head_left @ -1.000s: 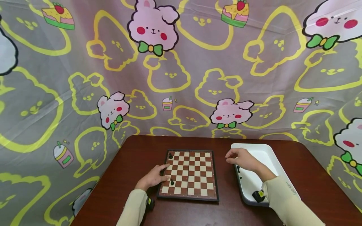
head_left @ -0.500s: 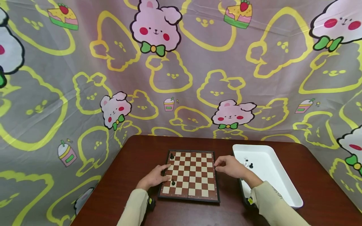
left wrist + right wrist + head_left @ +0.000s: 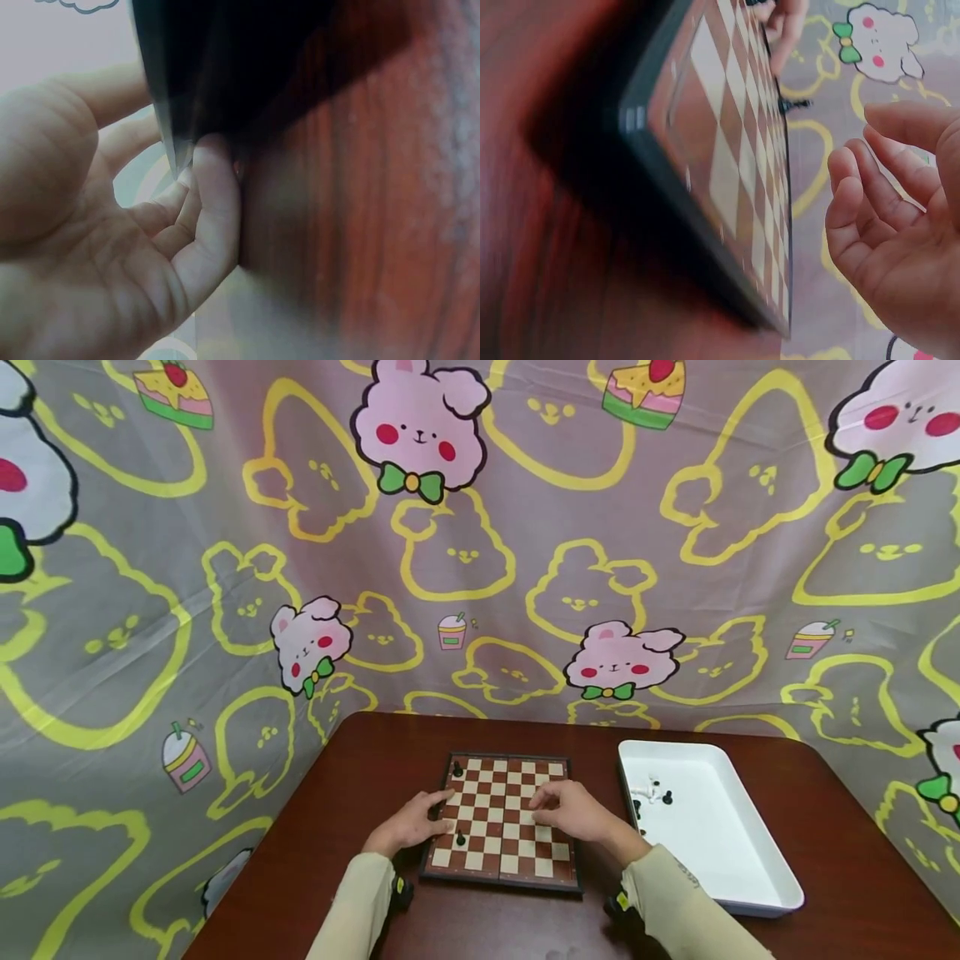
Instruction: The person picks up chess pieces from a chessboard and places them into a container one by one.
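Observation:
A checkered chessboard [image 3: 498, 860] with a black rim lies on the table. My left hand [image 3: 408, 825] holds its left edge, with the thumb and a finger on top; in the left wrist view the fingers [image 3: 214, 202] curl against the dark rim. Black chess pieces stand at the far left corner [image 3: 457, 769] and near the left thumb [image 3: 461, 839]. Over the board's right half hovers my right hand [image 3: 573, 812], its thumb and index tips close together in the right wrist view [image 3: 900, 225]. No piece shows between them, though a small one could be hidden.
To the right of the board stands a white tray [image 3: 712, 827], with white pieces [image 3: 643, 792] and a black piece [image 3: 667, 797] among several at its left side. The dark red table [image 3: 405, 743] meets a patterned cloth [image 3: 510, 552] behind.
My right hand has moved left from the tray's left edge to above the board's right half. The left hand stays at the board's left edge; the two black pieces keep their squares.

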Demonstrator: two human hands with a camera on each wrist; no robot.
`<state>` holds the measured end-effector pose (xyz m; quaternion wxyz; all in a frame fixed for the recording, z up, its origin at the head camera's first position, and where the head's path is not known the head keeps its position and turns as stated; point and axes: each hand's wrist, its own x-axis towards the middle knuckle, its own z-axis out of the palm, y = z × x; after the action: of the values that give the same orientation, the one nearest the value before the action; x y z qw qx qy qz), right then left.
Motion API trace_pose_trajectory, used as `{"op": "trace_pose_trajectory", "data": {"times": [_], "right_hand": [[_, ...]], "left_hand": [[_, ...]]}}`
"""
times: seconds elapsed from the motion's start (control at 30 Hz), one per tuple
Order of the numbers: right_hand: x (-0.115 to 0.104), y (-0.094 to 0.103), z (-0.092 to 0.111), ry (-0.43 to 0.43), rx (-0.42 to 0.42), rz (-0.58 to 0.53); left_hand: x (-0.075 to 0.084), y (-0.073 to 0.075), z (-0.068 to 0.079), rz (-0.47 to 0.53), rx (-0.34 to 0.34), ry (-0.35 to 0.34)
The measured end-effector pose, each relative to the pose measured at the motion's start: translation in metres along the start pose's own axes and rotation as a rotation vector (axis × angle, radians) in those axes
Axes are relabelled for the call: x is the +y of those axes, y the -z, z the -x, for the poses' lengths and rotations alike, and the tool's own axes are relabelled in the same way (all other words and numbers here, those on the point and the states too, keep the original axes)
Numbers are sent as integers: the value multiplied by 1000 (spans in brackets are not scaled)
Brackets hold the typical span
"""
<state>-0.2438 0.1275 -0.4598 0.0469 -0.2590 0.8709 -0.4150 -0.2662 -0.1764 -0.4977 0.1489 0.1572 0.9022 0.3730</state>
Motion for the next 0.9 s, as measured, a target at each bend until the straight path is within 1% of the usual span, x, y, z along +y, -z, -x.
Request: {"op": "trace_pose_trajectory", "data": {"times": [0.07,0.17,0.3,0.47,0.6,0.73,0.9], "right_hand": [[-3,-8,-2,9,-8,-3],[-7,-20,-6,24,-43,-26],[-14,-36,-11,37,-85,-53],[-19,-52,-18,69,-79,-51],[-20,-60,-22,64,-74,-29],[-21,-66,-26,42,-83,-29],[-20,-73,-32,41,-79,-20]], "left_hand": [[-1,-1,-1,-7,-8,-12],[-2,-3,-2,-11,-15,-31],[-1,-2,-1,-10,-11,-18],[2,2,-1,-40,13,-16],[3,3,-2,-58,14,-31],[3,4,-2,-68,23,-21],[3,4,-3,-96,24,-14]]}}
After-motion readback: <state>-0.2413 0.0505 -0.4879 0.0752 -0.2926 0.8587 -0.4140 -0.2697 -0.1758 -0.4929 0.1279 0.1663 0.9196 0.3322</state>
